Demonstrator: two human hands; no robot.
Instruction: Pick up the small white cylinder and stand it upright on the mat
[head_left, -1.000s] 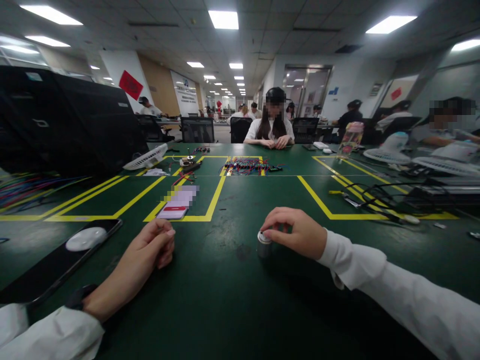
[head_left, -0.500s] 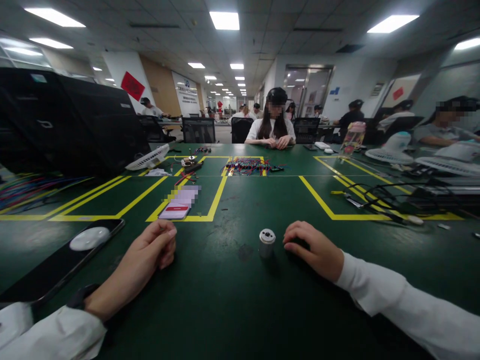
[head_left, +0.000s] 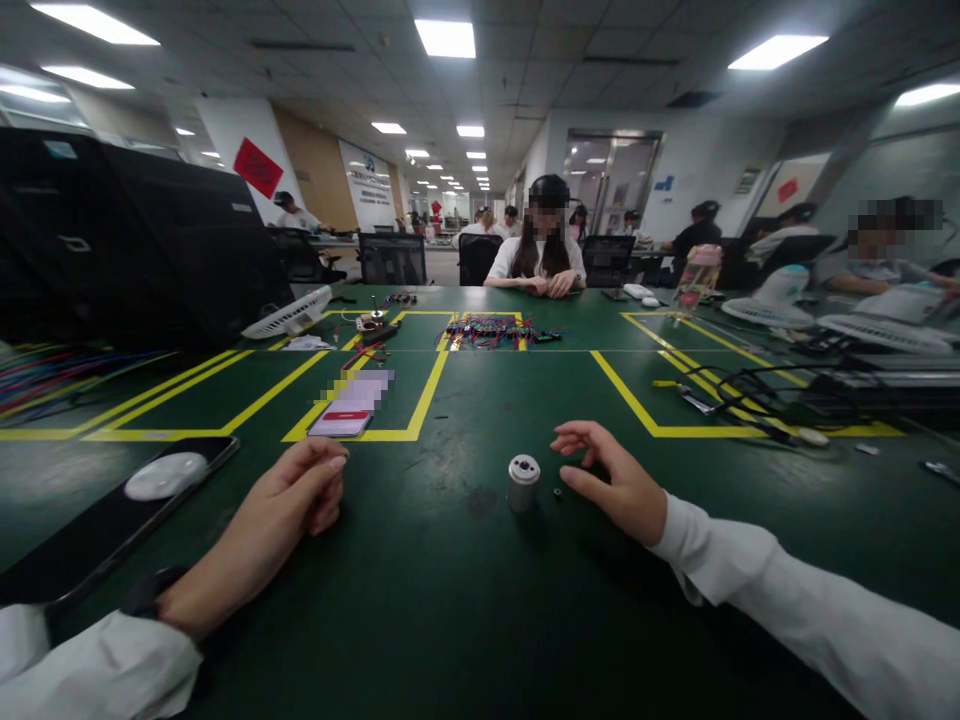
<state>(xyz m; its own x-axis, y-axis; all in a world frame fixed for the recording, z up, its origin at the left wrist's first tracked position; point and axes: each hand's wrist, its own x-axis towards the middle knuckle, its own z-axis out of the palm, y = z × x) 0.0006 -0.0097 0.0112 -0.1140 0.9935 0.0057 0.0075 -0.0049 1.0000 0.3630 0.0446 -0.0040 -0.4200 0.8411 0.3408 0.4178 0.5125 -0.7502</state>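
Observation:
Upright on the green table stands a silver metal cylinder (head_left: 523, 484) with holes in its top face. Just to its right lies a tiny dark ring-shaped piece (head_left: 557, 493), close to my right thumb. My right hand (head_left: 611, 480) is open beside the cylinder, thumb and fingers apart, touching neither. Across the gap on the left, my left hand (head_left: 304, 490) is closed with the thumb pressed to the curled fingers. Whatever it may hold is hidden or too small to name.
A phone (head_left: 349, 405) lies inside yellow tape beyond my left hand. A white mouse (head_left: 166, 476) rests on a black slab (head_left: 112, 525) at left. Farther off are a wire bundle (head_left: 495, 332), black cables (head_left: 739, 405), a computer case (head_left: 142, 240) and a seated person (head_left: 536, 255).
My right hand has opened, its fingers spreading away from the thumb. The tiny ring-shaped piece now shows on the table. My left hand stays closed; the view has shifted slightly.

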